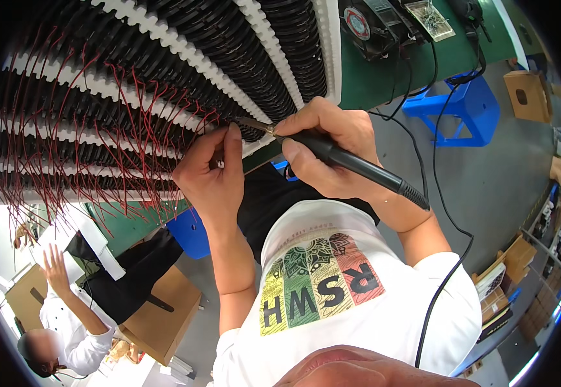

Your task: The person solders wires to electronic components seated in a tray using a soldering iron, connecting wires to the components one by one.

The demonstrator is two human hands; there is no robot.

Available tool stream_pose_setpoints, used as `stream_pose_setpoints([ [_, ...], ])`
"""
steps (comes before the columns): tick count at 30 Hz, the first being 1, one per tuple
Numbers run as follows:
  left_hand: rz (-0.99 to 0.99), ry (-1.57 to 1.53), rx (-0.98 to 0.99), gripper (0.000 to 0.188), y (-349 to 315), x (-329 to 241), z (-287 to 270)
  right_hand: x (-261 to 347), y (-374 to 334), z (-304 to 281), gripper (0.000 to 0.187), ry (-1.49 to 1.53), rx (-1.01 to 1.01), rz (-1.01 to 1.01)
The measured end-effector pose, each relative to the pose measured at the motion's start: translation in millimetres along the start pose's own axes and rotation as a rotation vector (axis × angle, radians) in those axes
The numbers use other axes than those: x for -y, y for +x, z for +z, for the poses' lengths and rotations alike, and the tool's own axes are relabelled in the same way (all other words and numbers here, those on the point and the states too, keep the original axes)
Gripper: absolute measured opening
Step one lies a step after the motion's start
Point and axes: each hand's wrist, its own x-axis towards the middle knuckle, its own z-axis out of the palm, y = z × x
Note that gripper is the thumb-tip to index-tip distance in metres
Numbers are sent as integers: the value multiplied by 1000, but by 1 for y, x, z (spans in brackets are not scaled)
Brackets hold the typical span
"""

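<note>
While the right hand [332,145] grips a black soldering iron [351,164], its tip pointing left, the left hand [213,171] pinches a red wire [219,119] beside that tip, at the coil rack's [164,39] near edge.

wires [100,129] red, upper left | racks [183,45] black with white toothed strips | soldering iron [351,164] black | bench [384,77] green, top | stool [468,109] blue, upper right
</note>
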Motion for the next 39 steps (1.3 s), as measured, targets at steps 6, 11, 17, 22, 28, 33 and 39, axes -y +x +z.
stream_pose_setpoints([
  [6, 14, -1, 2, 10, -1, 4, 2, -1, -3, 1, 16, -10, 12, 1],
  [11, -5, -30, -8, 11, 0, 7, 5, 0, -9, -8, 15, 62, -7, 74],
  [17, 68, 25, -24, 10, -1, 10, 8, -5, -15, -12, 17, 111, -109, 50],
  [22, 296, 188, -199, 19, -22, 10, -13, -5, -15, -13, 19, 188, -159, 39],
  [28, 9, 72, -833, 18, 4, 81, -101, 11, 0, -39, 24, 232, -178, 58],
  [33, -264, 706, -514, 27, 34, 163, -148, -4, 9, -40, 23, 111, -238, -9],
  [39, -344, 737, -311, 27, 58, 187, -146, -21, 14, -44, 23, 111, -260, -122],
])
